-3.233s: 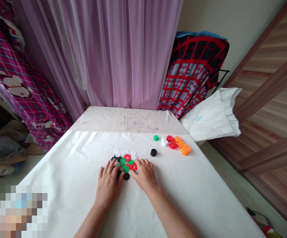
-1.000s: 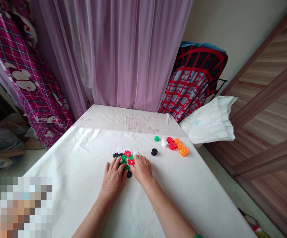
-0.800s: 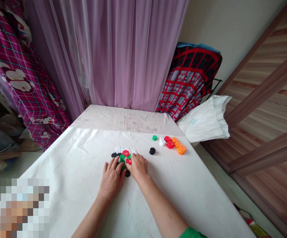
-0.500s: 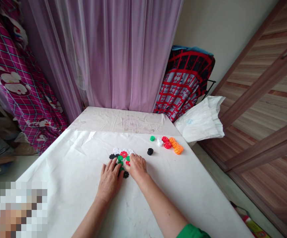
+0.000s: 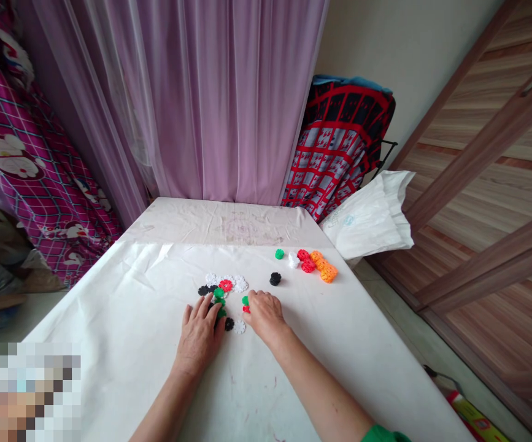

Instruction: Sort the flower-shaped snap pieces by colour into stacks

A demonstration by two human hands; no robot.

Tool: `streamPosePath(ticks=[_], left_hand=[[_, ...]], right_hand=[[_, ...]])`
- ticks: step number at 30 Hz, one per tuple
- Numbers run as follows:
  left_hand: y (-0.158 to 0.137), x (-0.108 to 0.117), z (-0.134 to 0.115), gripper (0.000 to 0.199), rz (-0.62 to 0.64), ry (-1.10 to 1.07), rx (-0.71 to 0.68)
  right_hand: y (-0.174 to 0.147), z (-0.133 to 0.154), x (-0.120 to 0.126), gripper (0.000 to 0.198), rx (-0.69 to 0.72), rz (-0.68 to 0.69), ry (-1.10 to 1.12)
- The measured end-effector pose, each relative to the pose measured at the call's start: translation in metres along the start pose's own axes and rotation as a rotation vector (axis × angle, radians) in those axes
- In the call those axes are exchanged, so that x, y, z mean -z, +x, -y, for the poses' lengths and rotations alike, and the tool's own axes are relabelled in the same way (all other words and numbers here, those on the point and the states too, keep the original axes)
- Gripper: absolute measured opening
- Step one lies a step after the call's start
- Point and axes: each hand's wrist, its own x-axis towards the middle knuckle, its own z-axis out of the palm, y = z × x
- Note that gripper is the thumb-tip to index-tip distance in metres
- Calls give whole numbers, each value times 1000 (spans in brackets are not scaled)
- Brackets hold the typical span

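Observation:
My left hand point(image 5: 196, 334) lies palm down with its fingers spread, the tips touching green flower-shaped plastic discs point(image 5: 219, 294) and partly covering black ones. My right hand point(image 5: 266, 313) is curled at the right of this group, its fingers closed on a green flower-shaped disc point(image 5: 245, 300) and a red one point(image 5: 246, 309). Beyond the fingers lie white flower-shaped discs point(image 5: 240, 283), a red disc point(image 5: 226, 285) and black discs point(image 5: 202, 290). Between the hands, nearer me, a black disc point(image 5: 229, 323) sits beside a white disc point(image 5: 239, 326). What is under both palms is hidden.
At the right of the white-covered table point(image 5: 132, 307) stand small stacks: black point(image 5: 275, 279), green point(image 5: 279, 253), white point(image 5: 294, 260), red point(image 5: 308, 264) and orange point(image 5: 325, 269). A white bag point(image 5: 369, 218) hangs at the right edge. Purple curtains point(image 5: 233, 104) hang behind.
My right hand has moved right, away from the left, carrying the green and red discs. A white disc now shows beside the black one. My left hand stays over the group.

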Motion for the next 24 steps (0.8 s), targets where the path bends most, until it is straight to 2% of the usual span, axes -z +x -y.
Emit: streamPosePath(ticks=[3,6,9,11,15,17,20,24], left_hand=[[-1,-1,1,36,-4,8,0],[-2,-1,2,36,-13,19,-11],[-3,-1,3,36,-18,26,-30],[-3,-1,4,36,-19,24,-33],[-1,-3,5,36,-22,13,-33],[-1,-4,5,37,-25,16,-35],[-1,-4,6,37,-25,34,-37],[-1,-4,6,38,-13,30,-34]], right_hand=[[2,1,-2,34,17,-4,10],[-7,-13,-1,36,42,-24,102],[-16,-52,8,34,8,-87,255],[-13,-91,20,34,-96,-170,298],[21,-171,43,34,-329,-279,249],[44,-198,48,38,-326,-299,220],[70,-218,49,38,-276,-271,176],[84,-220,45,37,-243,-215,126]])
